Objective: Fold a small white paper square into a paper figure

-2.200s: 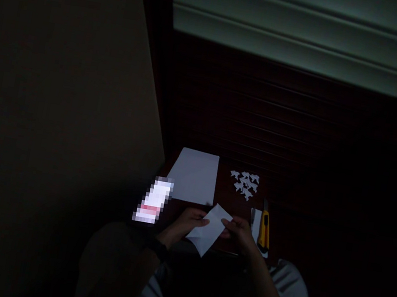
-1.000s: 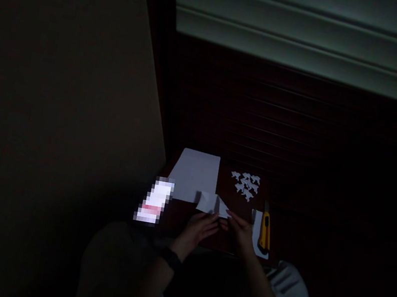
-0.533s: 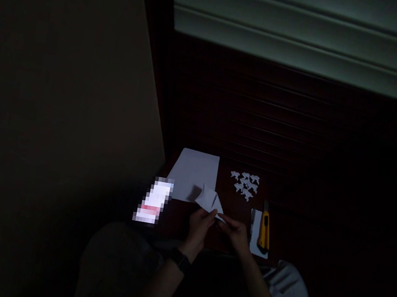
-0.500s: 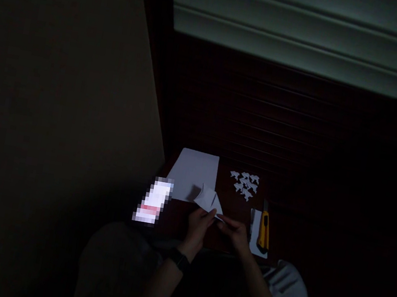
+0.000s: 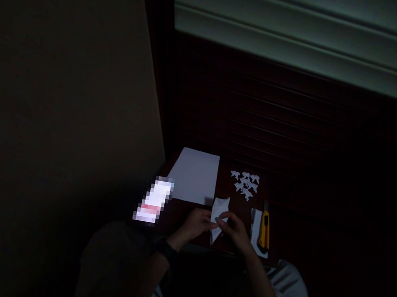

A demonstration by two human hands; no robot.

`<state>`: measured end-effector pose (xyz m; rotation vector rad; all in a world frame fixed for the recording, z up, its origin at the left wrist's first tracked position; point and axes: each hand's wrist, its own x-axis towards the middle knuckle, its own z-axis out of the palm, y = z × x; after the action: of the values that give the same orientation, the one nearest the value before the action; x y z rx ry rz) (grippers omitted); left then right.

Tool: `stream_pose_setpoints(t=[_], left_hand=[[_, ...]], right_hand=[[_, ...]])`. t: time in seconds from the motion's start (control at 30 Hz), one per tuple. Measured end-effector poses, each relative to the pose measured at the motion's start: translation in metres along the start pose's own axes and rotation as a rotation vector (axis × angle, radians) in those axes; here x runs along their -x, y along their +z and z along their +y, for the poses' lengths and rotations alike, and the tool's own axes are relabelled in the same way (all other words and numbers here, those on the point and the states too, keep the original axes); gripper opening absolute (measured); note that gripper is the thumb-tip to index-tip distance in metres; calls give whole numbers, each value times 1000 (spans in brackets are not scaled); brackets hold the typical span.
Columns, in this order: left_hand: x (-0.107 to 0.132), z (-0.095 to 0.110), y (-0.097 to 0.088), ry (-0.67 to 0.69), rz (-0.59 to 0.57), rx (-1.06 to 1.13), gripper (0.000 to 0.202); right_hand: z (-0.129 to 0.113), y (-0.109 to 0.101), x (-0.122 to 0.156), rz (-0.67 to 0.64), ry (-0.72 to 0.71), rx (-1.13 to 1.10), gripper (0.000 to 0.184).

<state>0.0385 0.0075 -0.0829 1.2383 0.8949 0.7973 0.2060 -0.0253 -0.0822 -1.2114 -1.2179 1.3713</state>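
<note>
Where walls (image 5: 74, 72) meet, a tabletop (image 5: 177, 211) underlies paper (image 5: 220, 207).

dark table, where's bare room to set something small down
Bare table shows between the glowing pixelated object and the left hand, and in a narrow strip between the large sheet and the small folded pieces. It's crowded where that hand and the right hand hold the folded paper, and where the yellow cutter lies partly over white paper.

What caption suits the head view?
Left hand and right hand hold a folded paper in dim light, yellow cutter nearby.
</note>
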Motion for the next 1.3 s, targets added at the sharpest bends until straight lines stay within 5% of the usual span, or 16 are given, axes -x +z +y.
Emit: stream_pose_setpoints(t=[0.33, 0.77, 1.0, 1.3], left_hand=[[5, -20, 5, -28, 163, -25, 30], [11, -24, 14, 126, 299, -133, 33], [16, -26, 23, 201, 459, -328, 29], [23, -19, 31, 288, 499, -525, 29]], right_hand=[[3, -9, -4, -94, 71, 66, 26], [20, 3, -5, 236, 104, 4, 39], [23, 6, -8, 262, 79, -4, 39], [22, 15, -13, 348, 58, 2, 37]])
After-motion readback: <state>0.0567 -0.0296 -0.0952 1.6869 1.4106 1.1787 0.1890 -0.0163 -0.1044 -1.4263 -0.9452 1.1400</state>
